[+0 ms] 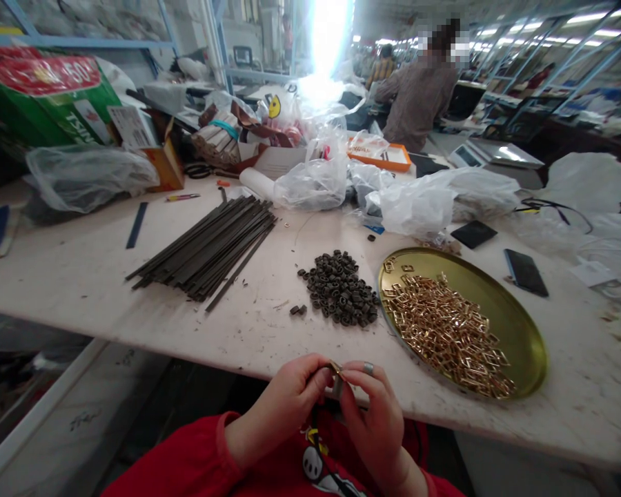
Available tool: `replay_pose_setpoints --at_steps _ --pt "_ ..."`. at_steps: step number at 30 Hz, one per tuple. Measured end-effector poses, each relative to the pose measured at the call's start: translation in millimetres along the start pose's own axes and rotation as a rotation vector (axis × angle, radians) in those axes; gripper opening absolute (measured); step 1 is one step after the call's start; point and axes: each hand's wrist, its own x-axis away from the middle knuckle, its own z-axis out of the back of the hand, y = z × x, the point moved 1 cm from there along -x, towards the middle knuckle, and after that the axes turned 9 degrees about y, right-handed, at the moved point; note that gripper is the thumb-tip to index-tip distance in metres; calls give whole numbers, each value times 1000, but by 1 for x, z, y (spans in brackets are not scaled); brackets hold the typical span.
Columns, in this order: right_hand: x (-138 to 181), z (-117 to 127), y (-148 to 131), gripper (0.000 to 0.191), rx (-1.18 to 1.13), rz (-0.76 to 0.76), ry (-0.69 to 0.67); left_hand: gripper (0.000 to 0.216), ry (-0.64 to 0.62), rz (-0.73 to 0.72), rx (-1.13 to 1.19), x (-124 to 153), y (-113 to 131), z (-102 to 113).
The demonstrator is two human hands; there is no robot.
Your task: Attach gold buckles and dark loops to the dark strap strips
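My left hand (290,404) and my right hand (375,417) meet just below the table's near edge, both pinched on one small gold buckle (336,373) with a dark strip hanging under it. Beyond them on the table lies a heap of small dark loops (341,288). To the right a round gold tray (522,331) holds a pile of gold buckles (448,331). A bundle of long dark strips (207,248) lies to the left.
Clear plastic bags (315,179) and boxes crowd the table's back. An orange tray (388,159) sits behind them. Two dark phones (525,271) lie at the right. Another person (419,90) sits farther back, facing away. A green carton (41,96) stands at the back left.
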Motion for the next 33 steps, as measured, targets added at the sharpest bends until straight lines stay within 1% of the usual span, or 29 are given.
replay_pose_setpoints --at_steps 2,4,6,8,9,12,15,18,20,22,28,31,33 --pt "-1 -3 1 18 -36 -152 24 26 36 -8 -74 0 -1 -1" --pt "-1 -7 3 9 -94 -342 42 24 80 -2 -119 0 -1 -1" --pt "0 -11 4 7 -156 -499 45 21 117 24 -106 0 -2 -2" --pt "2 -14 4 9 -198 -580 50 19 131 44 -59 1 -1 -3" --pt "3 -15 4 9 -207 -590 48 19 135 46 -45 1 -1 -3" --pt "4 -17 1 6 -196 -531 21 17 184 44 -71 2 0 -4" --pt "4 -17 -1 5 -133 -378 4 15 266 80 -116 4 -1 -7" --pt "3 -16 -3 12 -63 -208 -8 16 285 92 -68 5 -1 -10" --pt "2 -15 -2 15 -35 -148 -21 19 262 75 -4 6 0 -11" --pt "2 -15 -1 17 -21 -125 -31 25 220 47 35 8 2 -10" --pt "6 -12 4 27 -45 -30 -78 36 71 0 39 9 4 -2" --pt "8 -13 4 29 -83 -32 -95 34 38 -29 -14 7 -1 1" --pt "9 -13 3 27 -125 -84 -90 29 55 -47 -42 6 -4 1"
